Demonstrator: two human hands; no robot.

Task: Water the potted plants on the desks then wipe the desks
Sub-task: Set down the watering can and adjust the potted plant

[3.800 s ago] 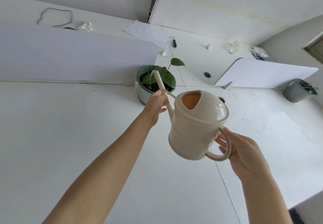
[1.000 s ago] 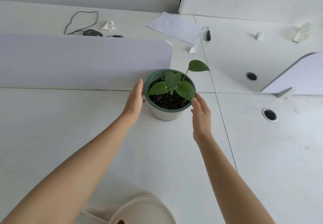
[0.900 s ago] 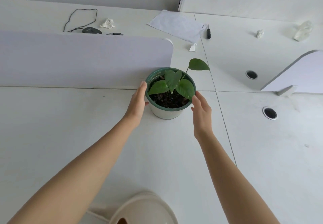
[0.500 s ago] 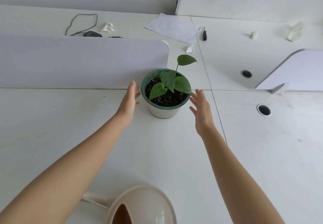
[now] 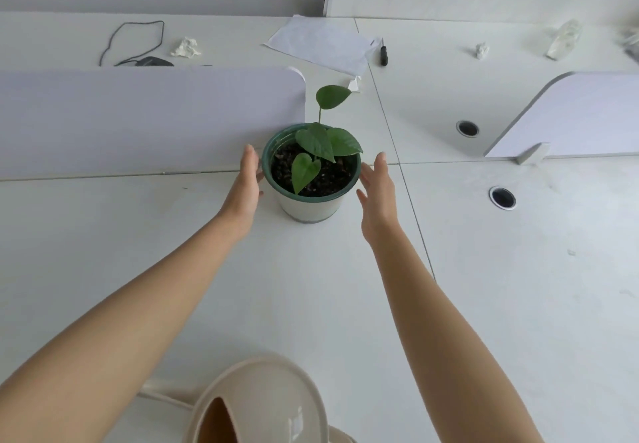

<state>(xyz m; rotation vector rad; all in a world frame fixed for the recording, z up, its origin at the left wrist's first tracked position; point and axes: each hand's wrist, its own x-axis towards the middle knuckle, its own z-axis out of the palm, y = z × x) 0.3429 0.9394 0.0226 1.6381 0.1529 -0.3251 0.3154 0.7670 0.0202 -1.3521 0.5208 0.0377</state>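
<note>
A small green-leaved plant grows in a white pot [image 5: 311, 205] with a green rim, standing on the white desk [image 5: 193, 269] beside the grey divider panel. My left hand [image 5: 243, 186] lies flat against the pot's left side, fingers straight, touching the rim. My right hand [image 5: 378, 193] is at the pot's right side with straight fingers, its fingertips right at the rim. The beige watering can [image 5: 262, 404] stands on the desk at the bottom edge of the view, between my forearms, and neither hand holds it.
A grey divider panel [image 5: 145, 117] runs behind the pot on the left; another [image 5: 581, 114] is at the right. Two cable holes [image 5: 502, 197] sit in the desks. Beyond lie a paper sheet [image 5: 321, 43], a black pen [image 5: 383, 56], crumpled tissues [image 5: 186, 47] and a cable.
The watering can went from my hands to the desk in front of me. My hands spread away from the pot half a second ago and have closed in on its sides again; the leaves have turned.
</note>
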